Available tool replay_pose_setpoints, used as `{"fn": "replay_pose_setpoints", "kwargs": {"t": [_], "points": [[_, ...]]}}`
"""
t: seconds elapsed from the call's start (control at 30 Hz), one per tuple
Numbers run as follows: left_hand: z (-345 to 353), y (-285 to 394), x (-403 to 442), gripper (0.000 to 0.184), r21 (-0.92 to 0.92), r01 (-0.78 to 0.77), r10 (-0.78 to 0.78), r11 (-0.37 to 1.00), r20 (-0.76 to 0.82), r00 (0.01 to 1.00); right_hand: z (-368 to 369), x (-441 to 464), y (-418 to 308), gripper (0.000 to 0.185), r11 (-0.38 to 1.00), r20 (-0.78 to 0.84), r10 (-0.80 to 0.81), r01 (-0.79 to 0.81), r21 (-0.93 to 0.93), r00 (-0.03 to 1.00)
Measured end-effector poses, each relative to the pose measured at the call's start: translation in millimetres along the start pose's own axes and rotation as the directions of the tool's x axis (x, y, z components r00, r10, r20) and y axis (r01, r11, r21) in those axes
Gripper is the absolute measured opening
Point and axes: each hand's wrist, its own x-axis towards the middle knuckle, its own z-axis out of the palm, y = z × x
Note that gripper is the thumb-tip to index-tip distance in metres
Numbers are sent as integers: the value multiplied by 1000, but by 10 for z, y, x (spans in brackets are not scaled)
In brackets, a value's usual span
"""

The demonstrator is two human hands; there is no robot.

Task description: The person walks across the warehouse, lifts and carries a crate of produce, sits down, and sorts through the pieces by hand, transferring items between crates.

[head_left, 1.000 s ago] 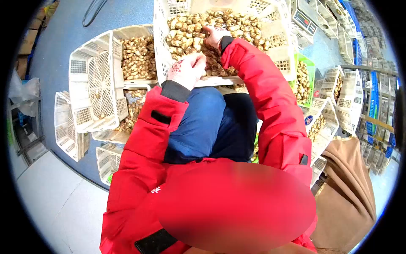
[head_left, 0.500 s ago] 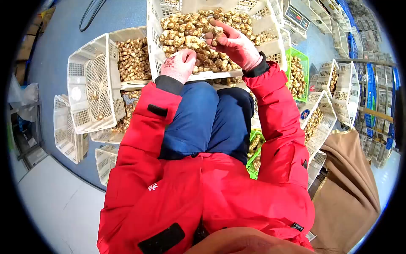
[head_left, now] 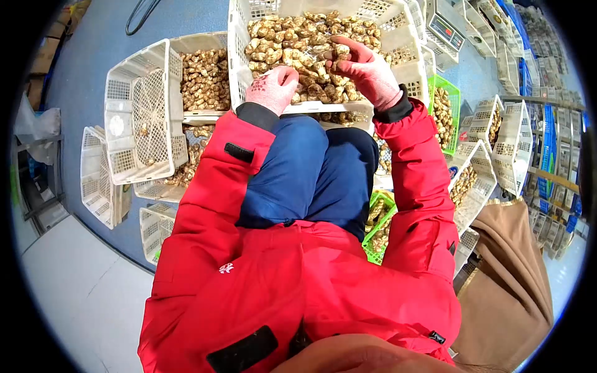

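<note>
While the knobbly brown-and-cream tuber sits above the heap, the right hand, in a pinkish knit glove, grips it between thumb and fingers. Well apart from it, the left hand, gloved alike with red print on its back, is curled near the front left corner of a white plastic crate; whether its fingers hold anything, I cannot tell. Loose tubers cover much of that crate's floor, and more show in a crate below its front rim. Beyond the left wall is another white crate filled with similar pieces, and beside that leans a tilted white crate with a few scraps inside. On the right stands a bright green basket of tubers; a second green basket is next to the person's blue trousers. Farther out are a digital scale, a brown cloth draped low on the right, and a dark cable on the blue floor.
</note>
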Motion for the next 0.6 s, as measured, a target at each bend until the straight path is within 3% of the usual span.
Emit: {"fn": "replay_pose_setpoints", "kwargs": {"t": [0.03,0.13,0.17,0.27,0.37,0.4,0.43,0.53,0.6], "points": [[-46,67,-22,36,-91,67,-62,994,59,996,14,31,10,59,1000,-2,-3,3,-1,1000],[-17,43,-17,35,-113,95,-86,989,87,992,62,110,25,55,998,-37,-18,16,-56,999],[1,13,-13,35,-55,31,-29,998,24,999,33,138,44,55,999,-18,-20,19,-25,1000],[18,-23,6,34,-43,27,-26,999,11,1000,31,174,85,54,995,-47,-61,57,-87,997],[27,-58,3,33,-59,-11,11,998,-2,1000,98,147,33,52,1000,-67,11,-13,-28,998],[32,-56,2,32,-65,-24,23,998,-8,1000,102,120,17,52,997,-46,38,-41,-67,998],[-122,145,-45,32,-101,123,-110,987,124,986,104,92,-3,52,992,-25,65,-67,-107,998],[-84,111,-33,32,-74,75,-71,994,61,996,-67,77,120,52,967,95,127,-102,-233,987],[18,-29,3,31,-68,-20,20,997,-1,1000,16,25,66,52,915,59,169,-134,-381,984]]}}
